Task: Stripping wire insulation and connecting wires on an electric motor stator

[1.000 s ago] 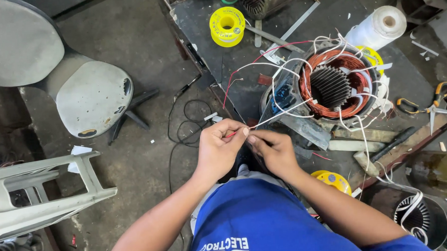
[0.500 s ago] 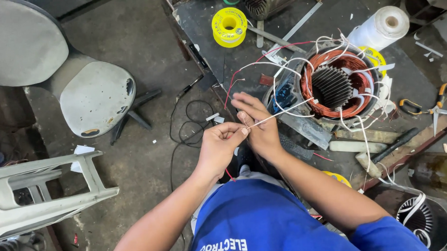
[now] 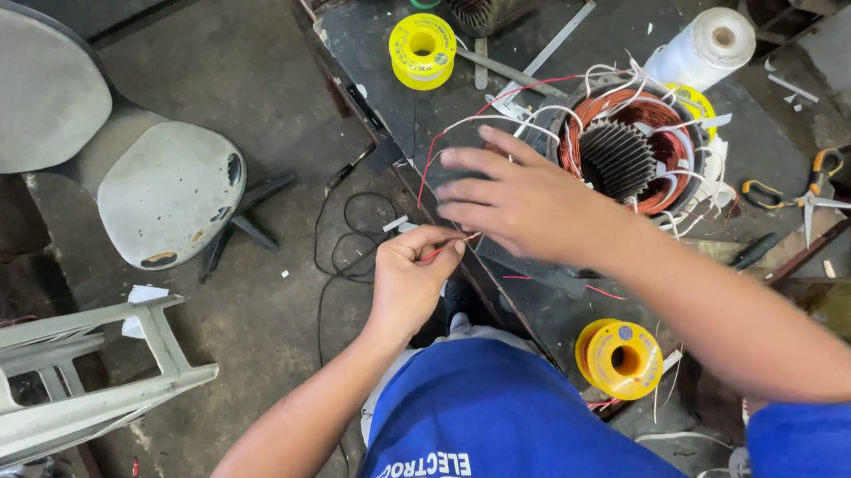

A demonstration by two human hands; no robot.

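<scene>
Red lead wire point(image 3: 442, 252) being pinched in closed left hand point(image 3: 410, 279) near bench edge point(image 3: 384, 127), trailing far-right to copper-wound motor stator point(image 3: 630, 152), right hand point(image 3: 518, 200) hovering open, fingers spread, gripping nothing, just left of stator, yellow spool point(image 3: 423, 49) sitting far-left.

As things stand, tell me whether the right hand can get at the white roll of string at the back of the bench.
Probably yes. The right hand hangs open and empty, fingers spread, beside the copper-wound motor stator; the white roll of string lies just beyond it, uncovered. Only the stator's loose lead wires stand between.
</scene>
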